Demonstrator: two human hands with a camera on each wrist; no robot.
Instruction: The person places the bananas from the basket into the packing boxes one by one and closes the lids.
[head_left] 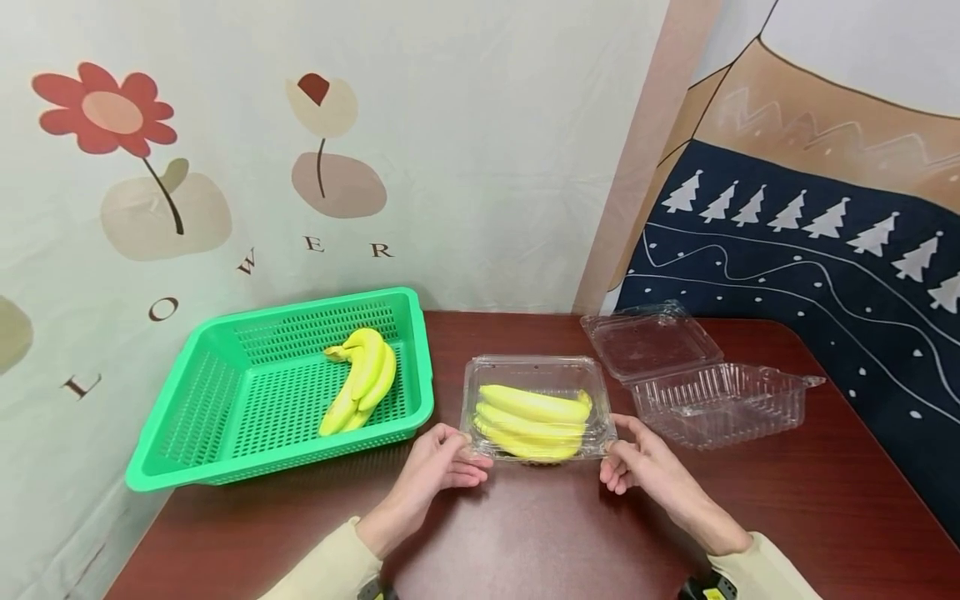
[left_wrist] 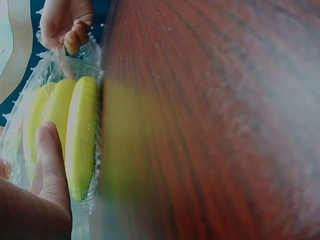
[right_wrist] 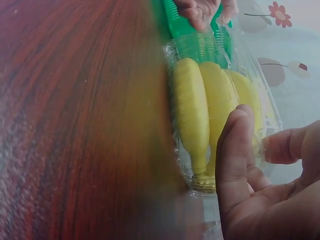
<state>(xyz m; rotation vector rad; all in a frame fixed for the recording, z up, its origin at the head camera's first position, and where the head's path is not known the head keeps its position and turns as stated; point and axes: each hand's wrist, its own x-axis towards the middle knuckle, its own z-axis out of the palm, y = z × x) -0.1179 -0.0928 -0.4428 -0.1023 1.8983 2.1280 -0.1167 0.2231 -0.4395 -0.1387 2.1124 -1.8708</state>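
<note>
A clear plastic clamshell container [head_left: 536, 364] sits on the table with its lid down over a bunch of yellow bananas [head_left: 532, 406]. My left hand [head_left: 435, 467] pinches its near left corner, thumb on top. At the near right corner my right hand [head_left: 652, 467] grips the rim between thumb and fingers. Through the plastic in the left wrist view, the bananas [left_wrist: 81, 135] lie side by side. The right wrist view has the same bananas [right_wrist: 190, 105] close to my right hand [right_wrist: 270, 195], with the stem end nearest.
Left of the container stands a green perforated basket [head_left: 422, 358] with another bunch of bananas [head_left: 367, 375] in it. A second clear container [head_left: 720, 412] lies at the right, its lid [head_left: 652, 342] folded back. Printed cloths hang behind the brown table [head_left: 540, 533].
</note>
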